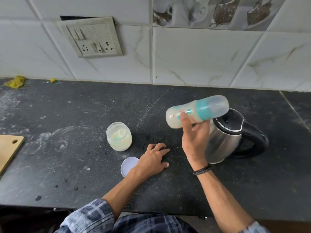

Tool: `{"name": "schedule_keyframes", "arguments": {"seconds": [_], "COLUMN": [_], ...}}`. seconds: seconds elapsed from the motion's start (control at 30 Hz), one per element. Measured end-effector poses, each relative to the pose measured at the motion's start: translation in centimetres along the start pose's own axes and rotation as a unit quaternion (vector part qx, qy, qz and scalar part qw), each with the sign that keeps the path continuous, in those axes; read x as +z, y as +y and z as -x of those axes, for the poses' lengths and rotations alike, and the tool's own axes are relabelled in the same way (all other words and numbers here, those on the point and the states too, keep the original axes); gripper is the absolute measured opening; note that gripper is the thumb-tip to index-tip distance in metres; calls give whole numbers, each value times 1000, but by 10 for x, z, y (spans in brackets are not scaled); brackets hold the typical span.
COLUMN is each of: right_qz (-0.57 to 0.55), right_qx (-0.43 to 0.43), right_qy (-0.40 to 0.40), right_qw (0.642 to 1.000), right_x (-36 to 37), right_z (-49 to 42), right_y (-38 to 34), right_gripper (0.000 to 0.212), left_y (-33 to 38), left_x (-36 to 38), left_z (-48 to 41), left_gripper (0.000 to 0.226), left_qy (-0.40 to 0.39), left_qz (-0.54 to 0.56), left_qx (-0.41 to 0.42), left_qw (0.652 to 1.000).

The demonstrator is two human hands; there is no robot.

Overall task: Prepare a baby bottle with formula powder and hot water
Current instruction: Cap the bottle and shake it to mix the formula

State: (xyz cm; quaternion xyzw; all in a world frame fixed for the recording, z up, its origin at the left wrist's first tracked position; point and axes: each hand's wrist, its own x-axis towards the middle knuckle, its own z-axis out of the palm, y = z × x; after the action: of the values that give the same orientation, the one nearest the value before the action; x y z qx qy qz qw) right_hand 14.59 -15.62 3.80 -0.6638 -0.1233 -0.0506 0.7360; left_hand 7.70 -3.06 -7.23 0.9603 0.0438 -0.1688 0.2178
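My right hand (193, 138) grips the baby bottle (198, 111) and holds it nearly on its side above the counter. The bottle has a teal collar and a clear cap on, and milky liquid fills its base. Behind that hand stands a steel kettle (225, 135) with a black lid and handle. An open jar of formula powder (119, 136) with a scoop inside stands left of centre. Its white lid (127, 165) lies on the counter, partly under my left wrist. My left hand (154, 158) rests flat on the counter, fingers spread.
The black stone counter (84, 115) shows powder smears. A wooden cutting board (8, 148) lies at the left edge. A yellow cloth (16, 82) sits at the back left. A switch and socket panel (91, 37) hangs on the tiled wall.
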Motion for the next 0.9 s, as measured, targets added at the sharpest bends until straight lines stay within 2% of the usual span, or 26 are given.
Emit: {"name": "schedule_keyframes", "arguments": {"seconds": [0.1,0.2,0.27,0.37,0.47,0.6,0.7,0.77,0.9], "right_qz": [30,4,20,5,6,22,-7,3,30], "right_qx": [30,-12,-12,35,-21,28,-20,-42,34], "right_qy": [-27,21,-4,-20,-35,-72,-19,-28,-80], "right_qw": [999,1000,1000,999,999,997,1000,999,996], "right_x": [4,0,2,5,6,9,11,10,8], "right_z": [4,11,13,14,19,13,17,14,6], "right_y": [3,6,7,2,-6,1,-5,-9,-3], "right_gripper": [43,32,30,50,32,48,36,32,58], "left_y": [2,-1,-1,-1,-3,-1,-4,-2,-1], "left_x": [2,2,1,4,1,3,3,1,1], "left_z": [2,1,1,1,0,0,-1,0,1], "left_gripper": [66,67,67,66,66,66,67,67,67], "left_qy": [1,-1,1,1,0,3,1,2,-4], "left_qz": [-1,1,1,-8,-2,-9,-5,-3,-8], "left_qx": [-3,3,3,6,10,9,14,9,11], "left_qw": [1000,1000,1000,1000,1000,1000,1000,1000,1000]}}
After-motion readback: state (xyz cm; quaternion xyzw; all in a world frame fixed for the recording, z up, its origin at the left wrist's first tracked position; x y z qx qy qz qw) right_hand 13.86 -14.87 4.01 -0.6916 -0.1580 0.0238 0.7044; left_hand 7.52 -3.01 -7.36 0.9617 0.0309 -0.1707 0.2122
